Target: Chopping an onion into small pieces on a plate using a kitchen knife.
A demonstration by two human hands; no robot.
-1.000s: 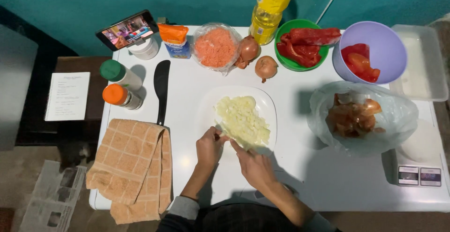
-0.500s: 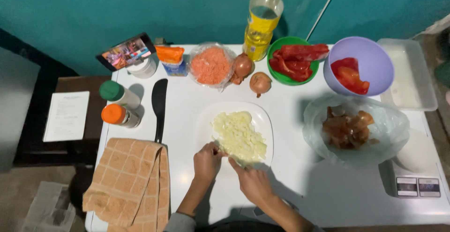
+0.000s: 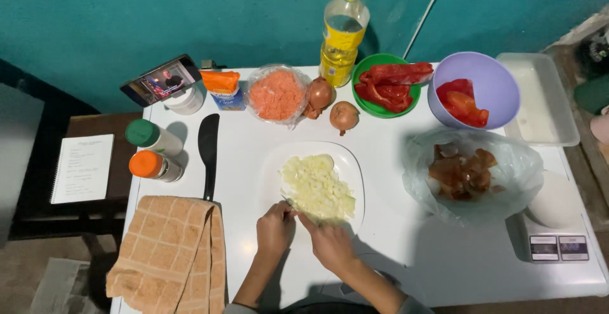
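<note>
Both hands meet at the near rim of the white plate (image 3: 355,168) of chopped onion (image 3: 317,187). The left hand (image 3: 275,228) has its fingers curled together against the onion pile; the right hand (image 3: 330,245) is closed beside it, though on what cannot be made out.

Teal wall (image 3: 95,22) — white table (image 3: 444,257)

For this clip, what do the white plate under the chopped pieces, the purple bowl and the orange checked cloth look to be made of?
White plate: probably glazed ceramic or melamine, since its rim is smooth and slightly glossy; the look does not settle which.
Purple bowl: likely plastic, with an even matte colour and thin wall.
Orange checked cloth: woven fabric, probably cotton towelling, as it folds softly and drapes over the table edge.
</note>
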